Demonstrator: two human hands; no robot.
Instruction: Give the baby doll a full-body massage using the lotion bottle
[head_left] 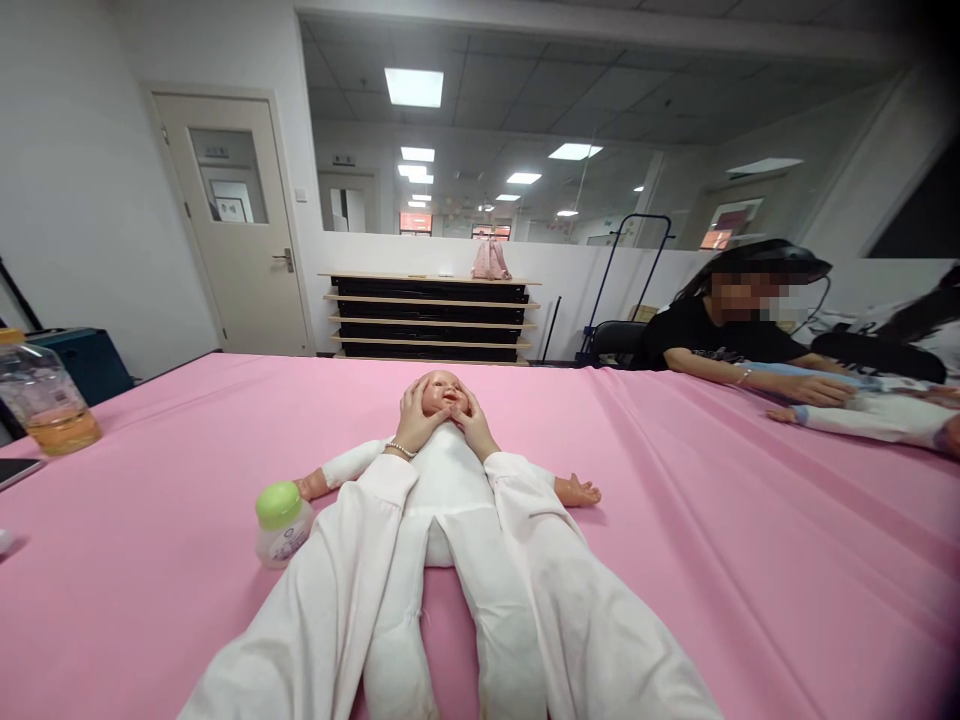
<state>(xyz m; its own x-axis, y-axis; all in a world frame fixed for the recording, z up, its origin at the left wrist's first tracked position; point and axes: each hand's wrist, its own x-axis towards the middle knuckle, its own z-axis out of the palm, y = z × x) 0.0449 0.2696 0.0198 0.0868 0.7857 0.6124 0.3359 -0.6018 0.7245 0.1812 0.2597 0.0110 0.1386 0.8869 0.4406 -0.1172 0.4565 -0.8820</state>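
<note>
A baby doll [450, 480] with a white cloth body lies on its back, head away from me, arms spread to the sides. My left hand [418, 418] cups one side of its head, with the fingers along the cheek and the thumb near the chin. On the other side my right hand [475, 420] does the same, its thumb close to the left one below the doll's mouth. The doll's face [444, 392] shows between my palms. A small bottle with a green cap [279, 508] stands by my left sleeve, next to the doll's hand.
A pink cloth [675, 520] covers the table. At the left are a clear bottle of yellowish liquid [60, 420] and a dark flat device [16, 470]. Across at the right, a person in black [720, 335] handles another doll [877, 418].
</note>
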